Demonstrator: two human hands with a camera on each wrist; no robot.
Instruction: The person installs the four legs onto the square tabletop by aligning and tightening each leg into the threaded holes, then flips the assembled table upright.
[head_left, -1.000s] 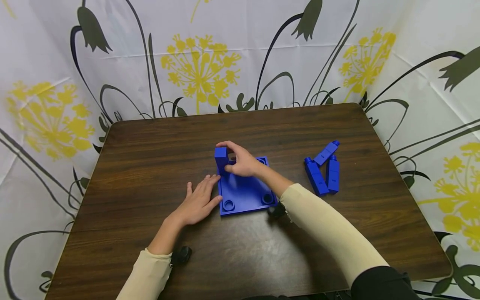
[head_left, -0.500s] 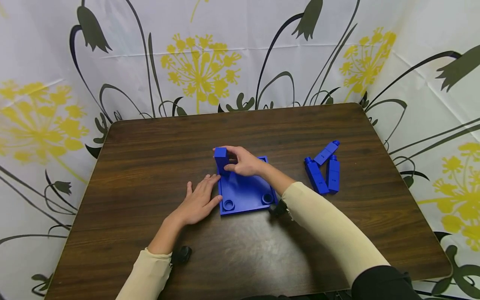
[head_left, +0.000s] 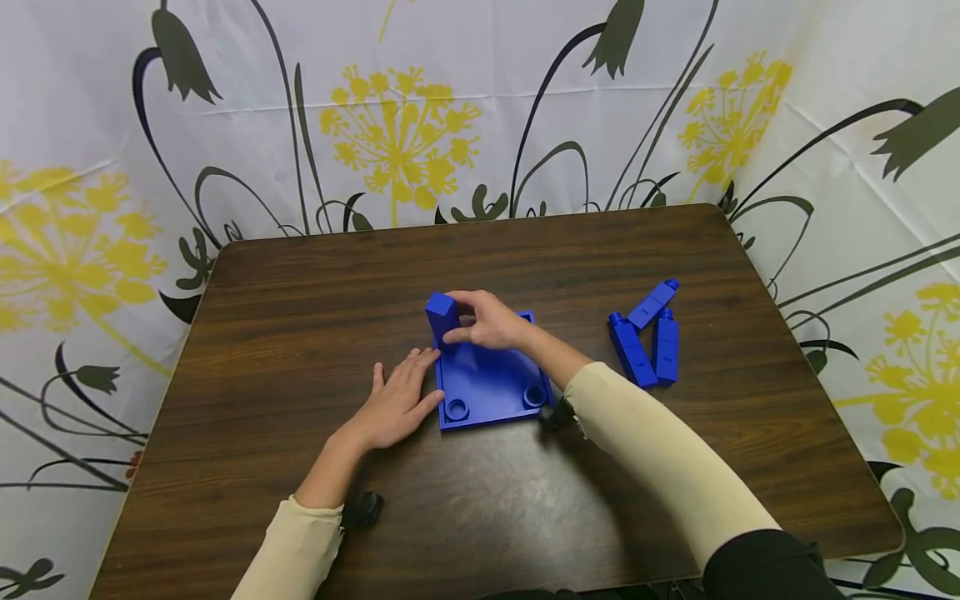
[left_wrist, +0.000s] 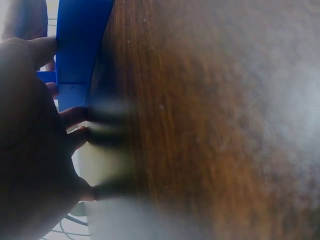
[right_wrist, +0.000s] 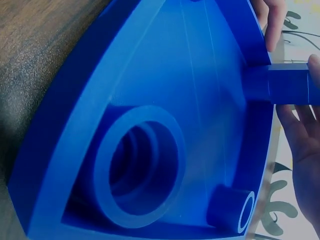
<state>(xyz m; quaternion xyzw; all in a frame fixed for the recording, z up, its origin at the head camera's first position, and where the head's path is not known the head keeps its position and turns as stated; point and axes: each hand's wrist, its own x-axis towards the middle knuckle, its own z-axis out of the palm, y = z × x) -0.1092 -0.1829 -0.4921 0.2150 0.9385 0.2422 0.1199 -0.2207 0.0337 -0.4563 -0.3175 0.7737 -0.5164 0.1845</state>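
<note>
1. Block point(head_left: 442, 315), blue and square-sided, is standing up at the far left corner of the blue tray point(head_left: 491, 375), and the right hand point(head_left: 489, 323) has it pinched between thumb and fingers.
2. Can't really tell if it's fully down in that corner, tbh, since the hand and the block itself hide the base.
3. Left hand point(head_left: 397, 407) is laid out pretty flat on the brown table point(head_left: 300, 317), fingers straight and relaxed, thumb and fingertips up against the tray's left edge.
4. Two round sockets point(head_left: 457, 410) show at the tray's near corners.
5. Three more blue blocks point(head_left: 633, 353) are lying in a little bunch off to the right, well apart from the tray.
6. White flowery cloth point(head_left: 255, 142) hangs behind the table.
</note>
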